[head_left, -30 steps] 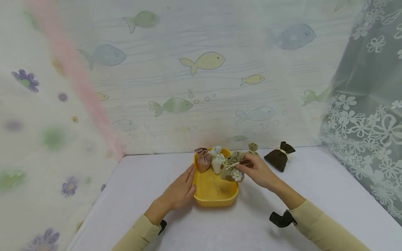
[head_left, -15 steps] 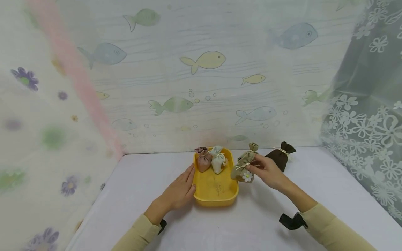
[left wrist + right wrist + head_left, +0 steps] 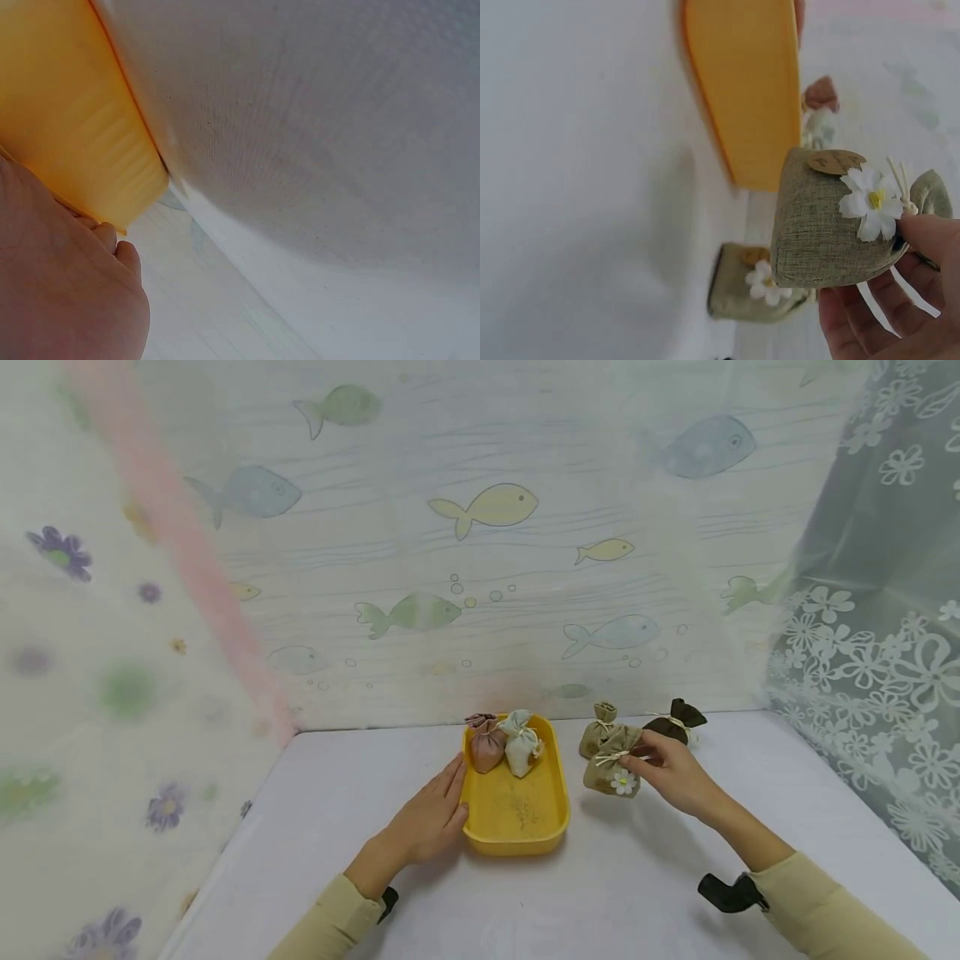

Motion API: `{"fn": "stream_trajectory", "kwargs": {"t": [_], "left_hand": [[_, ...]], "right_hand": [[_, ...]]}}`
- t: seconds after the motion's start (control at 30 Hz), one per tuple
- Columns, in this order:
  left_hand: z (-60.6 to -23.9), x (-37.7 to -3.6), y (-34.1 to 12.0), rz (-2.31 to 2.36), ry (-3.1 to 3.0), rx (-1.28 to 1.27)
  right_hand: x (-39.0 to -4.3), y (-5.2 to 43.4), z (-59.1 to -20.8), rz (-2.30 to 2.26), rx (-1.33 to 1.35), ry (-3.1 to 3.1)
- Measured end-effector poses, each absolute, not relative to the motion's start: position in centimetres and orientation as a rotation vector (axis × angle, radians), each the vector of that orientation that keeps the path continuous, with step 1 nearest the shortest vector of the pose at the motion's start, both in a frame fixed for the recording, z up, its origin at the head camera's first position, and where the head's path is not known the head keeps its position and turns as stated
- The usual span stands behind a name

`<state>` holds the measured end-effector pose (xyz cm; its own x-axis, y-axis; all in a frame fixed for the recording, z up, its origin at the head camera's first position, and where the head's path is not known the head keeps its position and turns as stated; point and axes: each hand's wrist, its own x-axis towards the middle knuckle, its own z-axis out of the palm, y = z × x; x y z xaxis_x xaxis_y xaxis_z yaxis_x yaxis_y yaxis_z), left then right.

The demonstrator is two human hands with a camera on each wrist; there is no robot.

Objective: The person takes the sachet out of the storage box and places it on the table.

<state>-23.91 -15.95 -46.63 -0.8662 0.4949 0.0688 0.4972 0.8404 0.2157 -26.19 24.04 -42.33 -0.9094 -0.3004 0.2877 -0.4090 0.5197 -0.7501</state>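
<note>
My right hand pinches an olive-green drawstring sachet by its tied neck, holding it above the table to the right of the yellow tray. A white cloth flower and a small brown tag are on its front. Along the tray's left wall rests my left hand, fingers straight against the side. Inside the tray, at its far end, a pinkish-brown sachet and a pale grey-white sachet stand next to each other.
Behind the held sachet, another green sachet stands on the white table. A dark brown sachet lies farther right, partly hidden by my right hand. A fish-print curtain hangs behind the table.
My right hand has carried the green sachet rightward from above the tray to beside it. The left hand and tray have stayed put.
</note>
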Motion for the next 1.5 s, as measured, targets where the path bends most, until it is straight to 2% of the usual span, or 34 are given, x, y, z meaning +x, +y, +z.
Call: {"fn": "stream_trajectory", "kwargs": {"t": [0.7, 1.5], "left_hand": [[-46.6, -23.6, -15.8, -0.375, -3.014, -0.798], [-46.4, -23.9, -15.8, -0.383, -3.026, -0.787]], "right_hand": [[-27.8, 30.5, -44.5, 1.177, 0.460, -2.696], [-28.4, 32.1, -46.4, 1.252, 0.321, -2.800]]}}
